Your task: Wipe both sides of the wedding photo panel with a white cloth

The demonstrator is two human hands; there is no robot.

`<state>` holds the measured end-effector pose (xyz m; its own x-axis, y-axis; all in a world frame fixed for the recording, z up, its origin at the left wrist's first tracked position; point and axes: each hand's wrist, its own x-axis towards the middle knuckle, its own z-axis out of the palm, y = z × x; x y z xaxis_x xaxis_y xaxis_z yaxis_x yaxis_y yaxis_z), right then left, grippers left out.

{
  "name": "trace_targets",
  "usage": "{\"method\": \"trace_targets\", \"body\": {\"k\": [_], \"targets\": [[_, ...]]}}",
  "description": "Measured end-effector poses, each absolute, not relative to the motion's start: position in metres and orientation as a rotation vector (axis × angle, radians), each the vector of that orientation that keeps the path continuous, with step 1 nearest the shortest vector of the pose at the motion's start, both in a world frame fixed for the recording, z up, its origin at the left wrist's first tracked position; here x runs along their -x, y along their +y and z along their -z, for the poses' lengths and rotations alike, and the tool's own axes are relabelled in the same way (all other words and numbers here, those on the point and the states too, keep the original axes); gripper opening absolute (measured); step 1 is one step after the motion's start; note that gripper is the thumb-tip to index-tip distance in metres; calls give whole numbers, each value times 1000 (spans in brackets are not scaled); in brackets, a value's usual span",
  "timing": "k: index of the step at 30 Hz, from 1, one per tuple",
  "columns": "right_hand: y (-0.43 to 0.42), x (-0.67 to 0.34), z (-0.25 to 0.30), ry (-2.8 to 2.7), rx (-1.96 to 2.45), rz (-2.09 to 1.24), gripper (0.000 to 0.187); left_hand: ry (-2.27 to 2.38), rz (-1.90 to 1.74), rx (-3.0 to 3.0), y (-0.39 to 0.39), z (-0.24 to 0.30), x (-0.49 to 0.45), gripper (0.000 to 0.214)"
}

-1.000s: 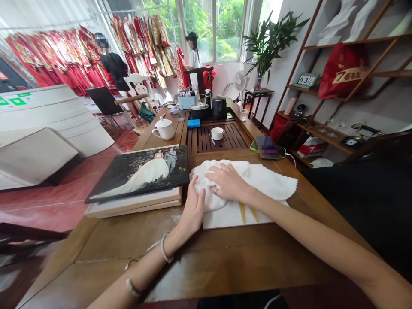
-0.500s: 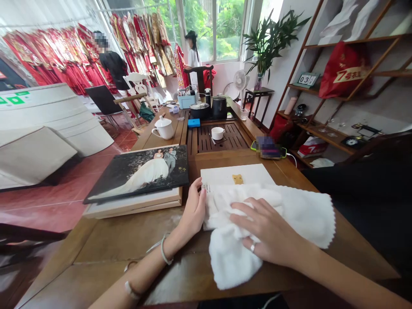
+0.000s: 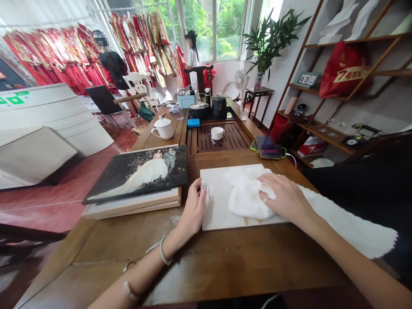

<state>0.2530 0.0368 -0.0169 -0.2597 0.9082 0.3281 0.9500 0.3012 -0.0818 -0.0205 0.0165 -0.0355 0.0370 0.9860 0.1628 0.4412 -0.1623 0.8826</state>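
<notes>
A flat white panel lies on the wooden table in front of me, with small print at its left side and tan marks near its lower edge. My left hand rests against the panel's left edge, fingers extended and holding nothing. Bunched under my right hand is a fluffy white cloth, pressed onto the panel's surface. The fingers curl into it, and a ring shows on one. The cloth's loose end trails to the right over the table edge. Part of the panel is hidden beneath cloth and hand.
Left of the panel, a wedding photo print tops a stack of panels. Beyond stand a lidded white mug, a slatted tea tray with a white cup, and a phone on a cable. Two people stand near hanging garments.
My right hand has slid right and away from me, drawing the cloth along. More of the panel's left and lower parts now shows. The left hand stays in place.
</notes>
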Motion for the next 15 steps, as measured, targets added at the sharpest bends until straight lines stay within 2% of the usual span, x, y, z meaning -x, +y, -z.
{"method": "trace_targets", "body": {"k": [7, 15], "targets": [[80, -229, 8, -2265, 1904, 202, 32, 1450, -1083, -1688, 18, 35, 22, 49], [30, -243, 11, -2406, 1788, 259, 28, 1438, -1082, -1696, 18, 34, 21, 48]]}}
